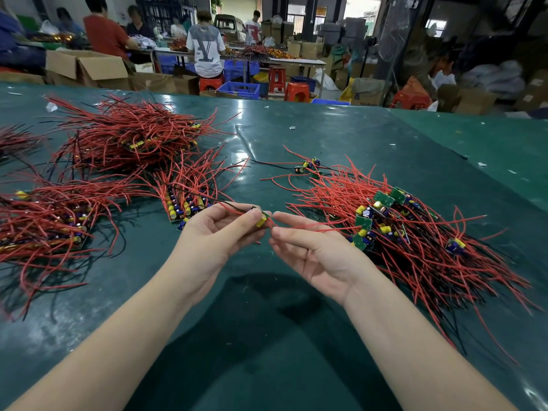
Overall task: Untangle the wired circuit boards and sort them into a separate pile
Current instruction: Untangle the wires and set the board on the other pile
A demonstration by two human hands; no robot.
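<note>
My left hand [219, 232] pinches a small circuit board [262, 218] with a yellow capacitor, held above the green table [267, 321]. A black wire and red wires trail from the board. My right hand [308, 247] pinches one of its red wires [320, 225] just right of the board, between thumb and forefinger. That wire runs right into a tangled pile of wired boards [400, 232]. A neat row of sorted boards [186, 203] with red wires fanned upward lies just left of my left hand.
More heaps of red-wired boards lie at the far left [50, 223] and back left [127, 137]. A few loose boards [308, 167] sit behind the tangled pile. People work at benches beyond the table's far edge, among cardboard boxes and red stools.
</note>
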